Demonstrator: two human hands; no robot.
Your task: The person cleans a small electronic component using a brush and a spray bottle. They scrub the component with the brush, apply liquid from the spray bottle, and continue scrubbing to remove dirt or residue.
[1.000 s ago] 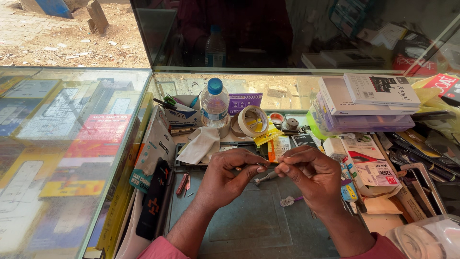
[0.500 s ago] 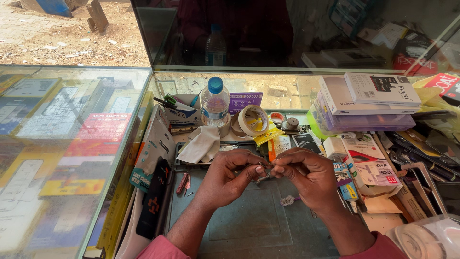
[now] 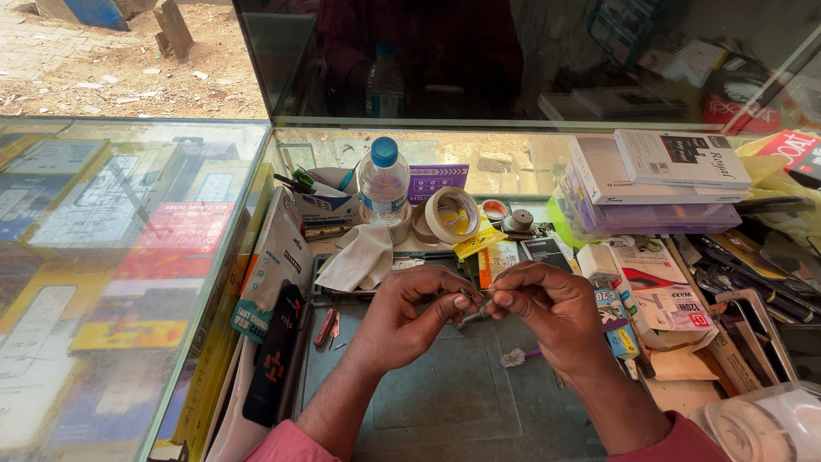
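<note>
Centrally, above a grey mat [image 3: 453,402] on the worktop [image 3: 513,257], the 2 hands are held fingertip to fingertip. A small metal part [image 3: 469,299] is pinched by the left hand [image 3: 409,318] between thumb and forefinger, while a thin dark tool [image 3: 473,316] is gripped by the curled fingers of the right hand [image 3: 552,310], its tip set against the part. Both things lie directly between the hands, raised off the mat. A small brush [image 3: 516,358] is seen on the mat just below the right hand. Farther back, a white cloth [image 3: 359,259], a plastic water bottle [image 3: 383,184] and a roll of tape [image 3: 451,216] are ranged, with stacked boxes [image 3: 637,184] at the right.
</note>
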